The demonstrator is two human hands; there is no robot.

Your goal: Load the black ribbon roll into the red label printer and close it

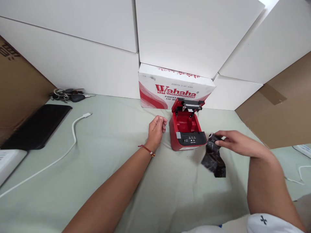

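A small red printer [186, 129] stands on the pale green table with its lid flipped open toward the back, showing an empty red bay. My left hand [157, 128] rests just left of the printer, fingers curled loosely with nothing in them. My right hand [234, 142] is to the right of the printer and pinches a dark, crumpled plastic wrapper [214, 157] that hangs down from its fingertips. A red string bracelet [146, 149] circles my left wrist.
A Wahaha carton [175, 87] stands behind the printer among large white boxes. Brown cardboard [279, 106] leans at the right. At the left lie a black flat case [36, 127], a white cable [73, 132] and a bunch of keys [68, 95].
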